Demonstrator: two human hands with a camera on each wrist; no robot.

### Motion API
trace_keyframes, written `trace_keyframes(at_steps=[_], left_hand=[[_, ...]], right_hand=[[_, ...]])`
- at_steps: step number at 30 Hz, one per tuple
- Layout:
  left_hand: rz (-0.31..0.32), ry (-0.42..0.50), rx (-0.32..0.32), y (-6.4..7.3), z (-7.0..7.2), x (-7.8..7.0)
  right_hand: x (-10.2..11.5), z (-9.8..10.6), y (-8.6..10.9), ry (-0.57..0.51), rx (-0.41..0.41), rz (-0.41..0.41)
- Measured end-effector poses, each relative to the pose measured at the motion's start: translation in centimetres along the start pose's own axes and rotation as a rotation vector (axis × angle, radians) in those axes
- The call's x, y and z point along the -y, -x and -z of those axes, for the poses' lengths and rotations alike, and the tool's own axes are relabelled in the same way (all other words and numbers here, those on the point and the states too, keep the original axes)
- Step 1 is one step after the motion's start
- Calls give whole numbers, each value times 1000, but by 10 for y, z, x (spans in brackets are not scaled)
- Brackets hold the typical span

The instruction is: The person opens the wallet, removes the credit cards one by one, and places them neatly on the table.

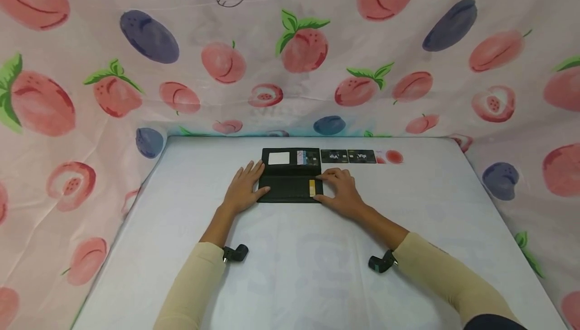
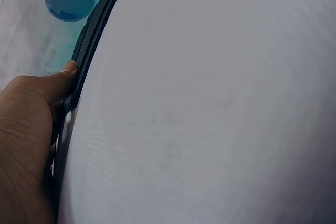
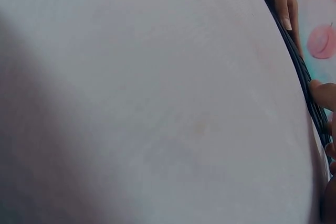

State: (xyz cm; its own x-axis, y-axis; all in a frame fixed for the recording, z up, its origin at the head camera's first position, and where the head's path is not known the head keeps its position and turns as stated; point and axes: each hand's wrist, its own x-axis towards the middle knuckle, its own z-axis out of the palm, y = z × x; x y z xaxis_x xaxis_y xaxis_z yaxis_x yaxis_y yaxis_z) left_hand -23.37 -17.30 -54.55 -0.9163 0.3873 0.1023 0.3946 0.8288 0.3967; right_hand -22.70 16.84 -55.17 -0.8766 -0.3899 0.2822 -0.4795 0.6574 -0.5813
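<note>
Head view: a black wallet (image 1: 285,189) lies unfolded on the white bench (image 1: 290,269) between both hands, its upper half bearing a white panel (image 1: 278,158) and a blue-and-dark insert (image 1: 301,157), its lower half a yellow strip (image 1: 312,189) near the right edge; whether that sits in a pocket cannot be told. Just right, outside the wallet, run two Vip cards (image 1: 334,156) and a pale card with red marks (image 1: 394,157). The left hand (image 1: 242,189) rests nearly straight, slightly parted fingers at the left edge; the right hand (image 1: 343,193) grips the right edge, thumb and forefinger bent around the strip. The step seems to be steadying the wallet; the next move calls for an even hold. Left wrist view: thumb against the wallet, other fingers mostly hidden. Right wrist view: thumb on the edge, fingers curled below.
</note>
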Motion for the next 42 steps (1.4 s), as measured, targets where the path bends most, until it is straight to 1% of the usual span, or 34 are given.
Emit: trace_keyframes(at_steps=[6, 15, 24, 29, 42], left_hand=[[-2, -7, 1, -1, -1, 1], [9, 2, 3, -1, 0, 1], [8, -3, 9, -1, 0, 2], [4, -9, 11, -1, -1, 2], [2, -16, 12, -2, -2, 4]], right_hand=[[1, -2, -2, -8, -13, 26], [-1, -7, -5, -8, -11, 30], [1, -6, -5, -17, -18, 57], [1, -5, -5, -39, -21, 78], [0, -3, -4, -47, 8, 58]])
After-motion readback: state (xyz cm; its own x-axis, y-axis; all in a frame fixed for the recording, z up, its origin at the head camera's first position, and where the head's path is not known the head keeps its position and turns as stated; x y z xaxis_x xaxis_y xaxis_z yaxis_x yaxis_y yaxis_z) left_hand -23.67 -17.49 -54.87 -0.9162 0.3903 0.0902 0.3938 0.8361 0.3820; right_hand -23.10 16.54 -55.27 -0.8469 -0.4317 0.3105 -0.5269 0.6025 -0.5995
